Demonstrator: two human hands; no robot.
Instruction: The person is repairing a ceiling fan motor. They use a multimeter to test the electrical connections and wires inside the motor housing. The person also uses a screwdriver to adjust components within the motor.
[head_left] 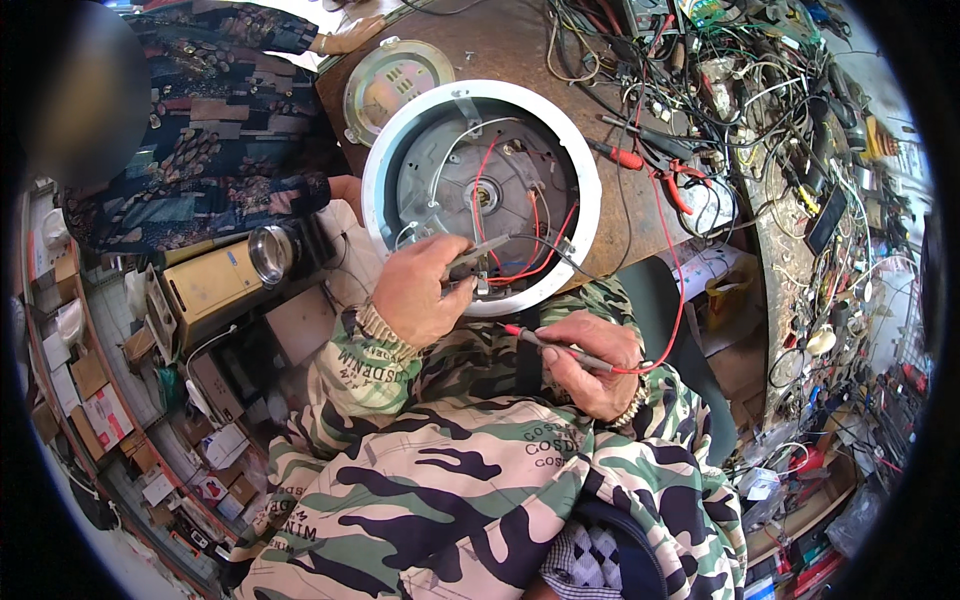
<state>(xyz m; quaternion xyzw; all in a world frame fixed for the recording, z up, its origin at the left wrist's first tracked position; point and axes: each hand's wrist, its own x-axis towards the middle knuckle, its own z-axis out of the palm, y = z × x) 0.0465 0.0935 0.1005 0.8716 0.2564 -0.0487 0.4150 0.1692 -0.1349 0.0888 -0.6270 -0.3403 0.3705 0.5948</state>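
Note:
A round appliance housing with a white rim [584, 165] stands upside down in front of me, its metal underside and red and white wires [476, 185] exposed. Over its near edge, my left hand [415, 300] is closed on a grey test probe [487, 247] with a black lead; the tip is partly hidden by the fingers. My right hand [595, 365] lies just below the rim, fingers wrapped round a red test probe [560, 347]. That probe points left, apart from the housing, and its red lead [682, 285] runs up to the right.
A round metal cover [398, 82] lies behind the housing on the brown bench [500, 55]. Red-handled pliers [680, 190] and tangled cables crowd the right. A person in patterned clothing [215, 110] is at the left, above a gold-coloured appliance [205, 290].

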